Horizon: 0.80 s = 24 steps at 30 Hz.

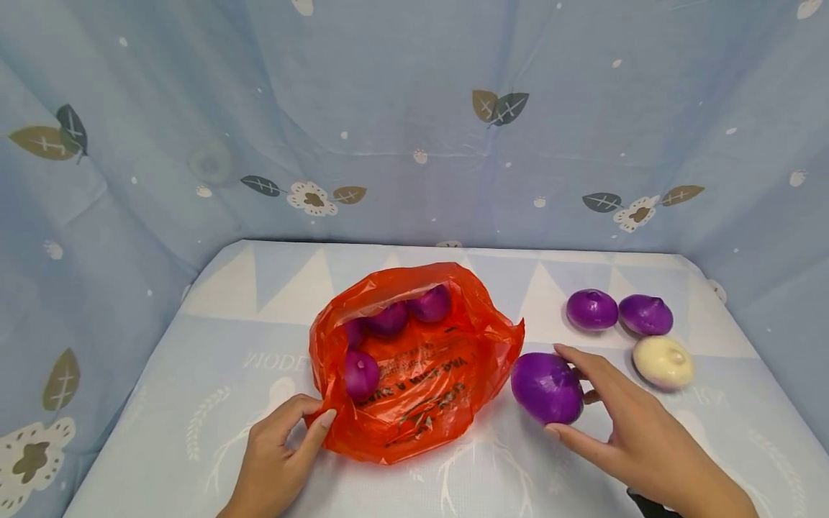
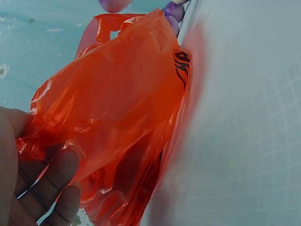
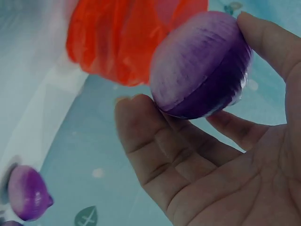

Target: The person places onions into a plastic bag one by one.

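Observation:
A red plastic bag (image 1: 427,403) with dark print lies on the table, its mouth spread and several purple onions (image 1: 361,375) inside. My left hand (image 1: 278,453) pinches the bag's near left rim between thumb and fingers; the left wrist view shows the film (image 2: 108,103) bunched at those fingers. To the right of the bag, my right hand (image 1: 637,432) holds a purple onion (image 1: 547,388) between thumb and fingertips. In the right wrist view this onion (image 3: 202,66) sits in front of the bag (image 3: 115,42). Part of the bag's contents is hidden by its rim.
Two more purple onions (image 1: 592,310) and a pale yellow-white onion (image 1: 663,362) rest at the table's right. The table (image 1: 259,309) wears a pale patterned cover. A blue curtain (image 1: 414,122) with leaf and flower prints surrounds the back and sides.

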{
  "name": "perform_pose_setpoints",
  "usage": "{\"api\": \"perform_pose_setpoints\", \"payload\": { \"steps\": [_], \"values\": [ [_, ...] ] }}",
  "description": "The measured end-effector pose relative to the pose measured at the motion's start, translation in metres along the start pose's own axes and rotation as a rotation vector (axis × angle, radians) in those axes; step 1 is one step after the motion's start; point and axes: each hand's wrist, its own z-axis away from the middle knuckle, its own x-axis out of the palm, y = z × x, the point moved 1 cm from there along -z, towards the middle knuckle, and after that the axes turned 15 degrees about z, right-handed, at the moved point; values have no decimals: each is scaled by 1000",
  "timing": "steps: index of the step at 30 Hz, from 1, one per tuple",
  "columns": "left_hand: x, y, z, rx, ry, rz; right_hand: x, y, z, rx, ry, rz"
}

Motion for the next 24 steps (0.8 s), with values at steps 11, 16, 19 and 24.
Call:
{"api": "perform_pose_setpoints", "payload": {
  "steps": [11,16,19,24],
  "values": [
    [1,1,0,-15,-2,-4,-14,-23,-10,-199,74,41],
    [0,1,0,-24,-2,-6,-18,-35,-18,-245,54,35],
    [1,1,0,-2,1,-2,-20,-44,-23,-273,47,22],
    [1,0,0,9,2,0,-18,-59,-36,-324,56,-1]
  ]
}}
